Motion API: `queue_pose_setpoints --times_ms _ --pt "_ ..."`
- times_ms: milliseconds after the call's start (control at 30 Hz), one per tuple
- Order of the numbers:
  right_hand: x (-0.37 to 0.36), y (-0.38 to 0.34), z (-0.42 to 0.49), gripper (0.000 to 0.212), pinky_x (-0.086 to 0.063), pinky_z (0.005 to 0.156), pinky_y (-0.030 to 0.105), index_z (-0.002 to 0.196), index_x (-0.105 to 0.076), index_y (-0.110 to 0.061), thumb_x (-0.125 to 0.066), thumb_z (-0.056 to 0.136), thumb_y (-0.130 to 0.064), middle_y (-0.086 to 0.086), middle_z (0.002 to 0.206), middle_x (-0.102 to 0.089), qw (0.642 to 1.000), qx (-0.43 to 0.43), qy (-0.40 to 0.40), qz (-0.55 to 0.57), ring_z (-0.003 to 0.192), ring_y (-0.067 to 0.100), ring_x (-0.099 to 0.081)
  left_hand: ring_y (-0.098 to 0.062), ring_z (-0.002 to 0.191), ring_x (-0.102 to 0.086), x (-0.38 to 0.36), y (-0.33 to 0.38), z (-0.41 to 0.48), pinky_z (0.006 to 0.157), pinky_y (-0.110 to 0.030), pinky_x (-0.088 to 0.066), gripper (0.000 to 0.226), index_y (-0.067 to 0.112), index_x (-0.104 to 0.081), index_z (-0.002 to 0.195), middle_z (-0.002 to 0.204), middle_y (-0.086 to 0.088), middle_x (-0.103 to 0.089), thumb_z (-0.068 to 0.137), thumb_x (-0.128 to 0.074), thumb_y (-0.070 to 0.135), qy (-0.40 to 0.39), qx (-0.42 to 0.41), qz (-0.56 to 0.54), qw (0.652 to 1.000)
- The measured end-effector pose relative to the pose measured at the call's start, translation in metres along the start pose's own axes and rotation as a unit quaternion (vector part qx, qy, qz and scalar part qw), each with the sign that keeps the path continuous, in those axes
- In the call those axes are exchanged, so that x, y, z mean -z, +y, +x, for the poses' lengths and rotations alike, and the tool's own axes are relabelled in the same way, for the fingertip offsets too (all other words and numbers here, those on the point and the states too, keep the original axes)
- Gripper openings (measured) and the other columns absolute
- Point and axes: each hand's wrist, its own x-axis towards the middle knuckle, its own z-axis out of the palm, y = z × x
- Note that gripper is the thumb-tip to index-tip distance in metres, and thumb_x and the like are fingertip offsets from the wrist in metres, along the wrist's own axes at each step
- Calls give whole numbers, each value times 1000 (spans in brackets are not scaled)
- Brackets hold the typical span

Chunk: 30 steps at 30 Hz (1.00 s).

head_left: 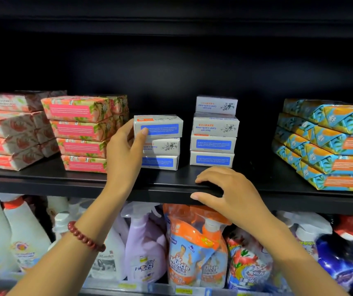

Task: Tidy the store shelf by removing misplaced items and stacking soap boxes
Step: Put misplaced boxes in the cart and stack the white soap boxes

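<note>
On the black shelf (167, 178) stand two stacks of white soap boxes with blue labels. My left hand (124, 150) grips the left end of the top white soap box (160, 126) of the left stack, thumb on its front face. That box lies on two more. The right stack of white soap boxes (214, 135) rises several boxes high, its top box set further back. My right hand (229, 193) rests on the shelf's front edge, fingers curled over the lip, just below the right stack.
Pink floral soap packs (81, 133) and pale red packs (11, 133) fill the shelf's left; blue-orange soap packs (329, 144) are stacked at the right. Below hang and stand spray bottles and a Mr Muscle refill pouch (192, 248). Another shelf board hangs dark overhead.
</note>
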Motion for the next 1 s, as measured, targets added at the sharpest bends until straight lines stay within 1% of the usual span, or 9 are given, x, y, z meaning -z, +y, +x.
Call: queue_pose_setpoints --times_ms 133,267,367,467,567,667,733,867,1000 --pt "12 -1 10 30 -46 86 26 98 -70 -19 -72 77 -40 -9 100 -67 997 4 30 71 95 3 -58 -1 109 -57 1 1 -9 91 -25 -51 32 16 -54 128 118 11 -60 96 -54 20 21 0 15 1000" --pt "32 5 42 36 -44 95 30 112 -64 -11 -70 80 -27 2 115 -63 979 18 204 2 110 17 -56 -12 107 -54 -1 8 -31 93 -25 -43 26 5 -61 111 112 -3 -60 86 -64 12 94 -179 119 972" --pt "38 16 66 55 -37 104 35 131 -50 -11 -70 82 -29 6 134 -52 984 -22 142 -108 125 23 -45 -12 86 -61 -9 9 -40 76 -25 -47 21 11 -67 91 91 3 -68 85 -58 29 -28 -189 133 973" --pt "34 22 72 61 -35 100 34 133 -45 -11 -70 81 -32 7 132 -49 978 -44 79 -189 123 24 -41 -9 72 -62 -15 4 -45 58 -26 -46 34 23 -70 80 77 12 -69 81 -48 49 -133 -152 208 957" --pt "30 20 68 57 -37 95 36 125 -49 -7 -75 77 -23 11 126 -52 975 -29 119 -187 118 26 -43 -8 71 -59 -15 1 -46 53 -23 -40 40 29 -69 75 73 13 -67 81 -41 56 -173 -161 274 932" --pt "26 17 63 45 -45 81 38 109 -58 -2 -79 69 -10 16 108 -58 959 13 194 -207 102 31 -52 -6 72 -58 -15 -1 -43 52 -17 -35 44 29 -69 73 73 14 -66 80 -39 61 -177 -146 275 934" --pt "27 16 57 36 -48 75 37 104 -60 0 -75 71 -6 17 101 -60 947 54 242 -205 97 31 -55 -4 71 -59 -15 1 -44 54 -21 -43 47 30 -70 72 72 14 -67 78 -40 65 -175 -131 245 945" --pt "25 10 34 28 -49 82 34 108 -59 1 -59 84 -13 17 104 -60 932 130 297 -165 101 27 -53 -1 66 -64 -10 16 -38 64 -22 -51 36 28 -70 68 69 13 -70 77 -53 58 -89 -24 -11 996" --pt "17 -3 19 23 -49 89 42 110 -58 1 -59 89 -9 20 106 -65 895 239 334 -174 103 30 -56 -17 60 -66 -6 41 -25 65 -29 -54 57 14 -72 79 67 -10 -72 72 -59 69 -134 147 -171 965"
